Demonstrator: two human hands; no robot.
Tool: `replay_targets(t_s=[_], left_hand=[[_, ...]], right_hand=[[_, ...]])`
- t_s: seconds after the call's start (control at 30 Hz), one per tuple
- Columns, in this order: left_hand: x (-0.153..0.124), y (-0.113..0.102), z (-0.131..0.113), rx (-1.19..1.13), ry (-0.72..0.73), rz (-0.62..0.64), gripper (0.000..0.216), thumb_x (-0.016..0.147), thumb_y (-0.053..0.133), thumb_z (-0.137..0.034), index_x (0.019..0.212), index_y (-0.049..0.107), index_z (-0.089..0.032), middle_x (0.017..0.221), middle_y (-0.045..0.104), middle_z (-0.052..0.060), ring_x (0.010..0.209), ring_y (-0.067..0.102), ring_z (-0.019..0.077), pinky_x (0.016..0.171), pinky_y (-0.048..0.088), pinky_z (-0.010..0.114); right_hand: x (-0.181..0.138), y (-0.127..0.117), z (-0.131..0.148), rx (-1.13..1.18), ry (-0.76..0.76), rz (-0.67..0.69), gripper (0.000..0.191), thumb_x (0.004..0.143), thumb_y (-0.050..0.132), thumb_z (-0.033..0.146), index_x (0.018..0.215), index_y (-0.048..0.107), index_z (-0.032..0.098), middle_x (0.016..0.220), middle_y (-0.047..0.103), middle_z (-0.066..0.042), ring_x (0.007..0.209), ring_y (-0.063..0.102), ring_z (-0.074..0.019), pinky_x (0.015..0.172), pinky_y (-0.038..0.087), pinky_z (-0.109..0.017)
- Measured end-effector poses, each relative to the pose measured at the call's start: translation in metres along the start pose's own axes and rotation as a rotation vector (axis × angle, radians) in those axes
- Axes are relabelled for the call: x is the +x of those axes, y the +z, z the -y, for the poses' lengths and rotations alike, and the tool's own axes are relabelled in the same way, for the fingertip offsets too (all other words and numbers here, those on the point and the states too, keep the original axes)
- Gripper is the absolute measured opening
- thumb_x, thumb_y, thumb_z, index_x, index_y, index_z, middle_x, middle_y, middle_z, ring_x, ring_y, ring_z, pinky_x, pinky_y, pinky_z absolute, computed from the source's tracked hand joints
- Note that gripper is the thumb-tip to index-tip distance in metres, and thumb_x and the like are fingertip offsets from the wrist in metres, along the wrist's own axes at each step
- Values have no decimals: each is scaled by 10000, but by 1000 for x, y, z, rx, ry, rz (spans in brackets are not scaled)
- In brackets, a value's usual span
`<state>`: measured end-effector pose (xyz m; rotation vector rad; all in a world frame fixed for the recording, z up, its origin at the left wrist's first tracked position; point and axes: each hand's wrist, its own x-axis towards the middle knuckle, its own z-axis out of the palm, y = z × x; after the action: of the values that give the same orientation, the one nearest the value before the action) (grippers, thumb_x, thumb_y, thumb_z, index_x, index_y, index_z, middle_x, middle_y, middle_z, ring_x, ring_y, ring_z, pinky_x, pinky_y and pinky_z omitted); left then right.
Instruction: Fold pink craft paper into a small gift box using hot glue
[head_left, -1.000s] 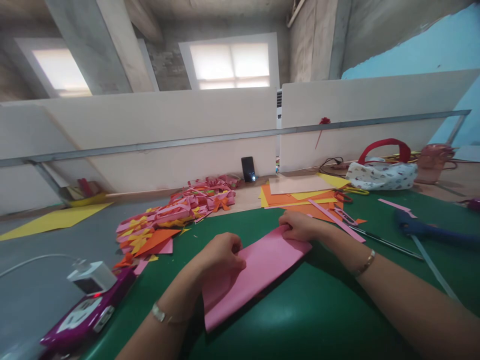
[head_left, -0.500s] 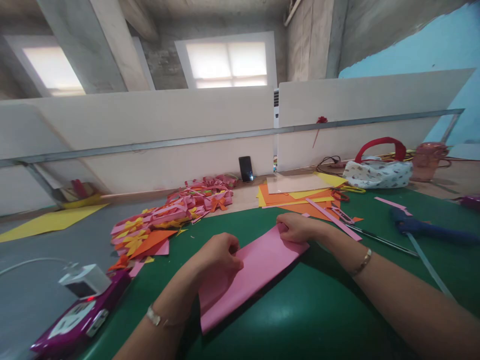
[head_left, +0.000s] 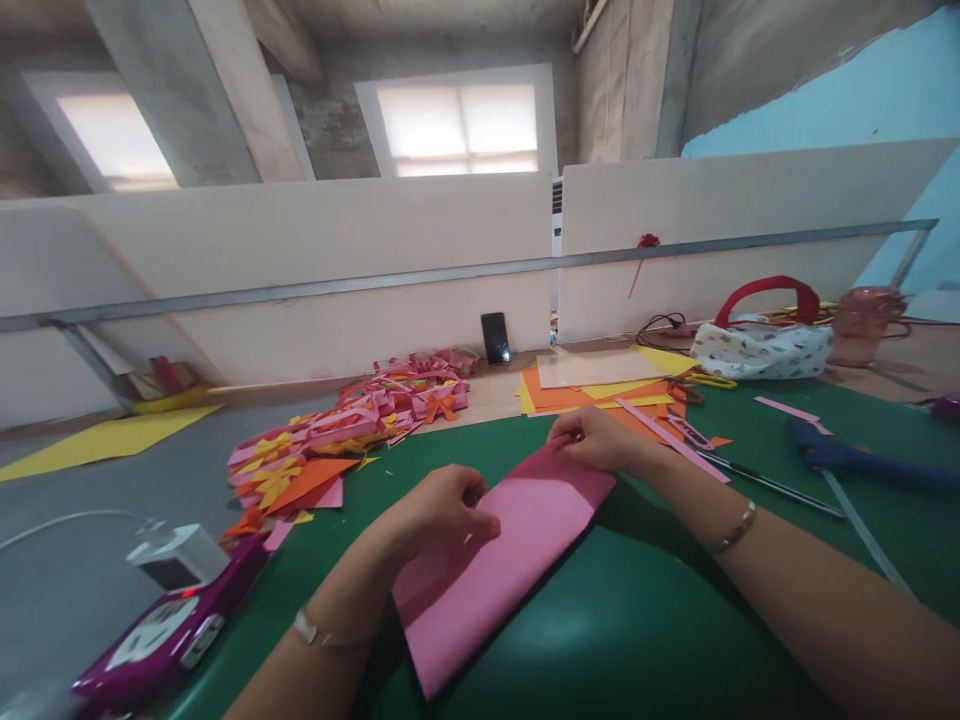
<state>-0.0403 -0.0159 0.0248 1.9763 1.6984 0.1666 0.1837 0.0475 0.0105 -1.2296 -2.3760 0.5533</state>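
Observation:
A folded sheet of pink paper [head_left: 517,550] slants over the green table mat [head_left: 637,620], its near left corner pointing at me. At its far right corner, my right hand [head_left: 592,440] pinches the edge between thumb and fingers. My left hand [head_left: 442,510] is on the paper's left part, fingers curled and thumb lying along the top surface; its fingertips partly hide the far edge. The paper seems doubled over, with a smooth fold along the side nearest me.
Pink, orange and yellow paper cut-outs [head_left: 352,420] are heaped at the left back. A purple power strip [head_left: 172,630] bears a white charger [head_left: 180,558]. Orange and yellow sheets [head_left: 555,397], a pen [head_left: 772,482] and a blue glue gun [head_left: 862,455] lie rightward. A phone [head_left: 495,338] leans behind.
The pink paper's near corner has shifted down and to the right, and more of its surface shows. My right hand has moved slightly left and up; the left thumb has slid rightward.

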Motion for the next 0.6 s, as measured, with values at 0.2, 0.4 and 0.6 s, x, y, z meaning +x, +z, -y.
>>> replay_targets(t_s=[0.2,0.4,0.6], left_hand=[[2,-1,-2,-169,118,-183,333,722,477,-428,848,638,-164,750,633,23,637,528,141,542,357,227],[1,3,-4,-194,77,-157,230,657,470,-307,619,630,-146,527,505,-25,510,420,107,468,288,219],[2,5,-5,-197,61,-173,203,657,484,-302,567,591,-154,506,454,-35,494,371,94,455,257,217]], right_hand=[[-6,-3,12,513,35,-51,193,620,489,134,754,626,124,661,590,7,618,520,-99,533,376,-187],[-3,2,11,609,83,-141,177,623,571,205,774,637,141,687,613,0,611,528,-104,521,374,-200],[4,7,5,360,115,-275,175,691,551,306,619,573,148,572,516,23,540,438,-89,478,306,-210]])
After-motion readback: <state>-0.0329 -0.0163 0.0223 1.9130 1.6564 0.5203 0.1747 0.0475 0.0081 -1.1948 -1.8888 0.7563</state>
